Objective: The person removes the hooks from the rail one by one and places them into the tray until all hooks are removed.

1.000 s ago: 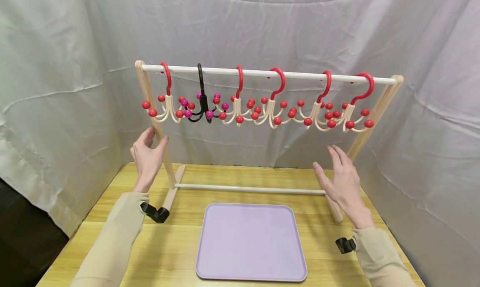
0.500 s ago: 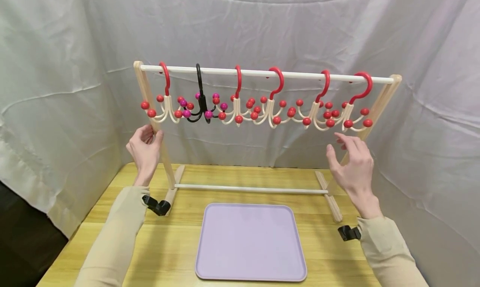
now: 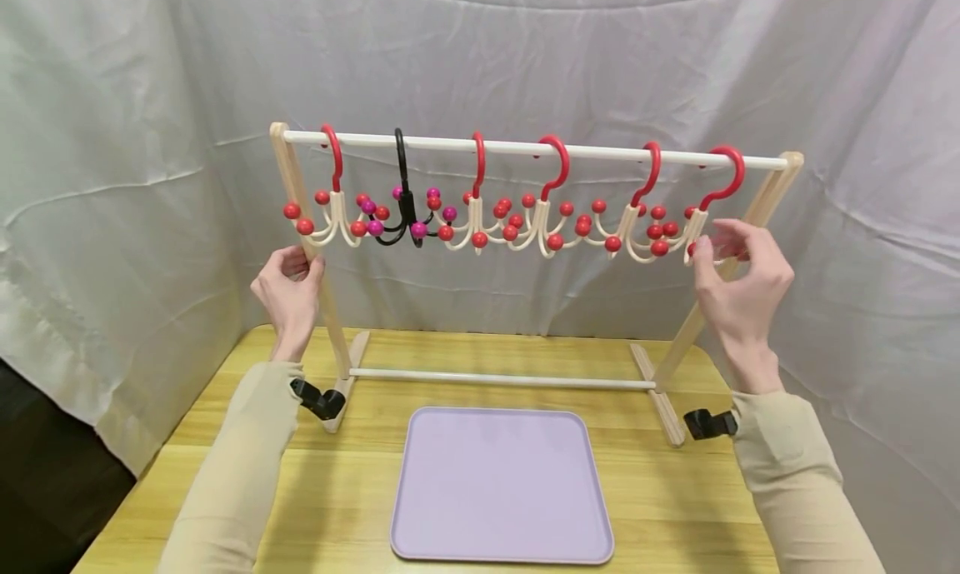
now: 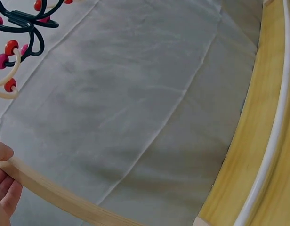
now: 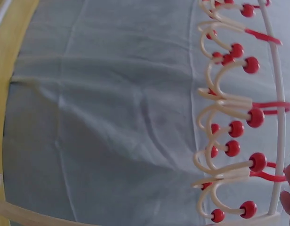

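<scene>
A rack with pale wooden posts and a white top rail (image 3: 600, 152) carries several multi-hook hangers. Most, like the hanger (image 3: 543, 216) near the middle, have red hooks, cream arms and red balls; a black hanger (image 3: 406, 207) has magenta balls. My left hand (image 3: 288, 295) grips the rack's left post (image 4: 55, 194) between thumb and fingers. Raised beside the right post, my right hand (image 3: 742, 282) has loosely bent fingers and overlaps the rightmost hanger (image 3: 696, 224) in the head view. Its fingertips (image 5: 289, 202) appear near a red hook in the right wrist view; contact cannot be made out.
A lilac tray (image 3: 502, 486) lies on the wooden table (image 3: 337, 491), in front of the rack. The rack's white lower bar (image 3: 495, 379) runs behind it. Grey curtain (image 3: 480, 49) hangs at the back and sides.
My right hand has risen and moved right, from below the hangers to beside the rightmost one. My left hand stays at the left post, slightly higher than before.
</scene>
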`<state>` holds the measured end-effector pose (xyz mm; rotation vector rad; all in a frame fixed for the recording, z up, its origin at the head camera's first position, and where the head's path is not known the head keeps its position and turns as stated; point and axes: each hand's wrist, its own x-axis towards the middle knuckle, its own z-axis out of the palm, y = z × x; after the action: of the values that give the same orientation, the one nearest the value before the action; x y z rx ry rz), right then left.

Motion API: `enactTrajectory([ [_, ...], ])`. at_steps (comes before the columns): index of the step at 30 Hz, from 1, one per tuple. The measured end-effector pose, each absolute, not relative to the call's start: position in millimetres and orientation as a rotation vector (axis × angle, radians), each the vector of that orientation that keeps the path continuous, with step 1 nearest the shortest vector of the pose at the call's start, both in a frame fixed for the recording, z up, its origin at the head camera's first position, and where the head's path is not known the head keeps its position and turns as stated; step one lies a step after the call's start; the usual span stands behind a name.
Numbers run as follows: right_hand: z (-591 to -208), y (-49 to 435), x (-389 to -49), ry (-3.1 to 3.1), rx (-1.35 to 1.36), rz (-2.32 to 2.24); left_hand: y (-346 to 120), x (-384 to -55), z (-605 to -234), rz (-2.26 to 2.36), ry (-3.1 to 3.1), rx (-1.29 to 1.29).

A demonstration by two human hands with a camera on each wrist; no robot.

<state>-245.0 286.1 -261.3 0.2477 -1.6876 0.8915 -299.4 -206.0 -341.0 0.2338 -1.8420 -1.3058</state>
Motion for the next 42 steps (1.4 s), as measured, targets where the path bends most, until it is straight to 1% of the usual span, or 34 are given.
enactTrajectory([
  [8,-240.9,295.9,-257.8,-1.783,-0.002,1.054,-209.0,-300.8,-339.4,-1.248,-1.860,0.253],
  [19,-223.8,306.8,-274.6,-1.924,-0.164,1.102,-211.5,-298.8,-332.2,-1.226,-1.941,0.271],
  [26,-217.3,308.3,-278.7,-1.996,-0.209,1.125,-213.2,-296.9,-329.5,-1.199,-1.989,0.269],
  [34,-213.3,308.5,-280.0,-1.952,-0.175,1.268,-213.2,-296.6,-327.4,-1.196,-2.016,0.273],
  [42,-211.1,308.3,-282.5,-1.942,-0.152,1.228,-214.1,-297.2,-326.2,-1.180,-2.022,0.274],
])
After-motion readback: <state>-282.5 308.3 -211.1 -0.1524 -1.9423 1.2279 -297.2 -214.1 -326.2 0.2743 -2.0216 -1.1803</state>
